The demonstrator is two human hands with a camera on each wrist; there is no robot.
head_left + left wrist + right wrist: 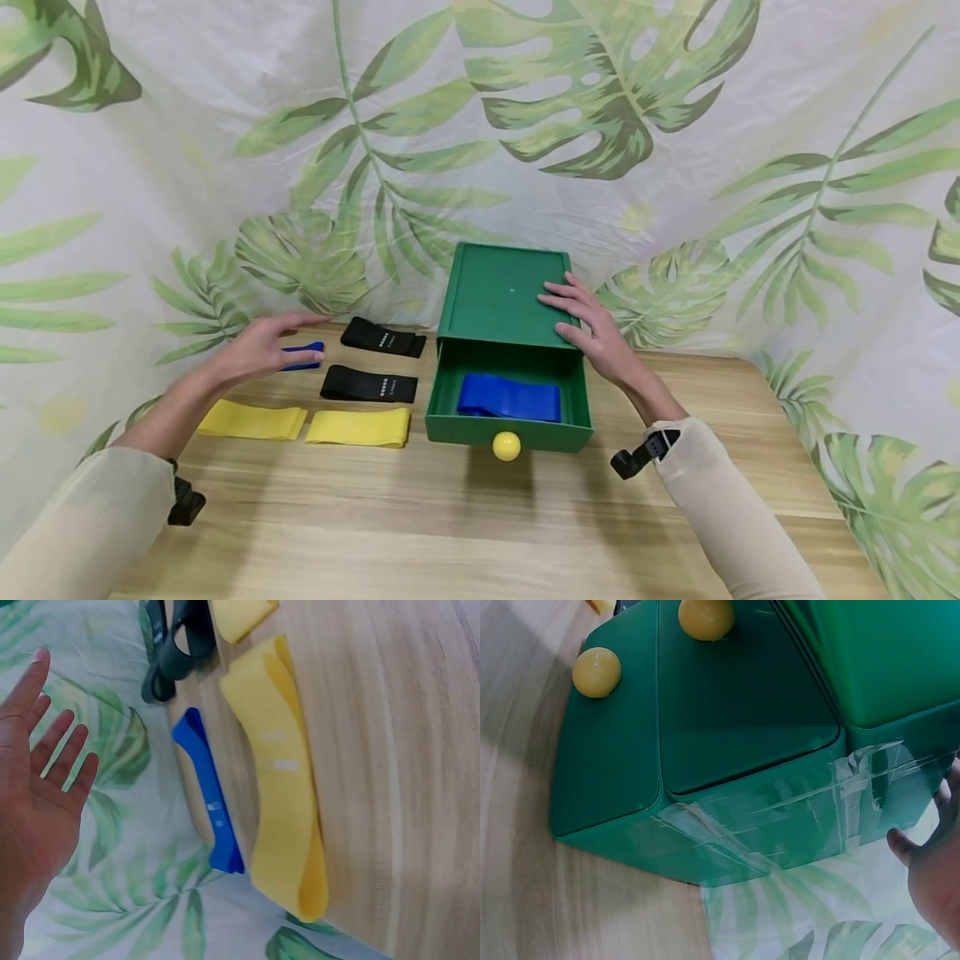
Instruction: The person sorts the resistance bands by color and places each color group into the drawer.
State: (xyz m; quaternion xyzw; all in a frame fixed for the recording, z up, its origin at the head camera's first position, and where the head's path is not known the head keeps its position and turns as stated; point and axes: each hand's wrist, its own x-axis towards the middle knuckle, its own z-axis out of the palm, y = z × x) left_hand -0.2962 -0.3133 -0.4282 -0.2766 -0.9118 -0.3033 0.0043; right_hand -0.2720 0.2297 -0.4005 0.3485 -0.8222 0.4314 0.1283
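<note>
My left hand (258, 348) hovers at the left over a blue resistance band (210, 799), its fingers extended and holding nothing. The hand partly hides that band in the head view. My right hand (592, 323) rests on the top right edge of a green drawer box (510, 292), fingers spread. In the right wrist view the thumb touches the taped side of the box. The top drawer (450, 429), with a yellow ball knob (506, 446), is pulled out. Inside it lies a folded blue band (510, 397).
Two black bands (382, 337) lie left of the box, one behind the other. In front of them are two yellow bands (358, 427), side by side. Lower drawers (622, 761) have yellow knobs too. A leaf-patterned cloth (420, 167) hangs behind the wooden table (360, 533).
</note>
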